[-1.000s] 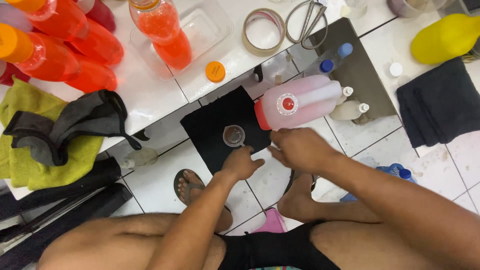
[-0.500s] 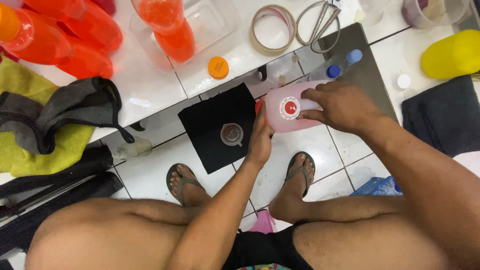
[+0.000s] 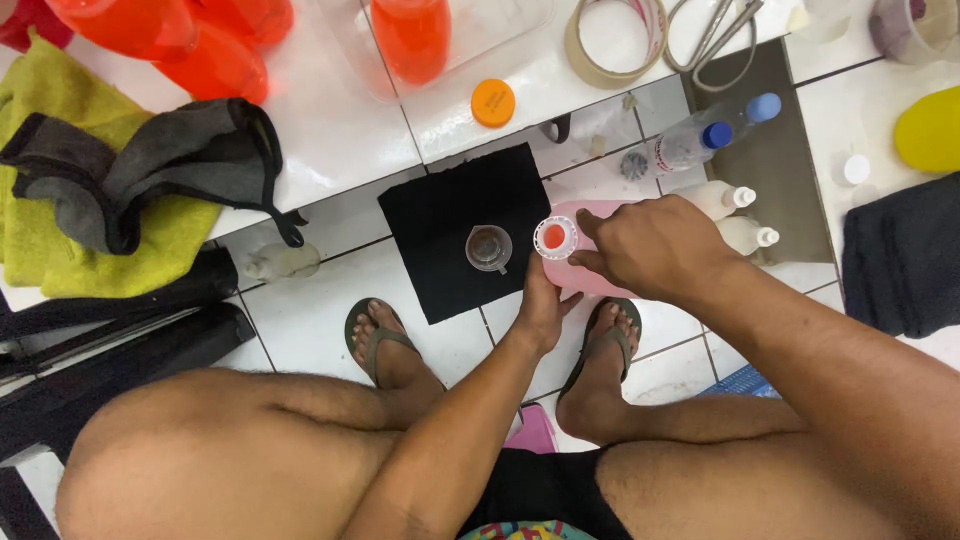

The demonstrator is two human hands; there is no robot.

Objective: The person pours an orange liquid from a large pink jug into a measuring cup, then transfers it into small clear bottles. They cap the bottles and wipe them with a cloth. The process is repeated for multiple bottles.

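A person sits low on a white tiled floor with both knees up and bare feet in flip-flops. On the left lies a big yellow-green cloth with a grey and black cloth on top of it. At the top stand fat bottles of orange-red liquid. A dark towel lies at the right edge, with a yellow thing above it. In the middle a black square mat lies flat on the tiles. A pink jug lies tipped on its side just right of the mat, with its round white and red cap at the mat's edge. The right hand is wrapped over the top of the jug and holds it. The left hand is under the neck of the jug, fingers curled against it, holding it up. A small clear cup sits on the mat, just beside the cap. Small white squeeze bottles and a clear bottle with a blue cap lie behind the right hand. A tape roll, scissors and a small orange lid lie higher up.
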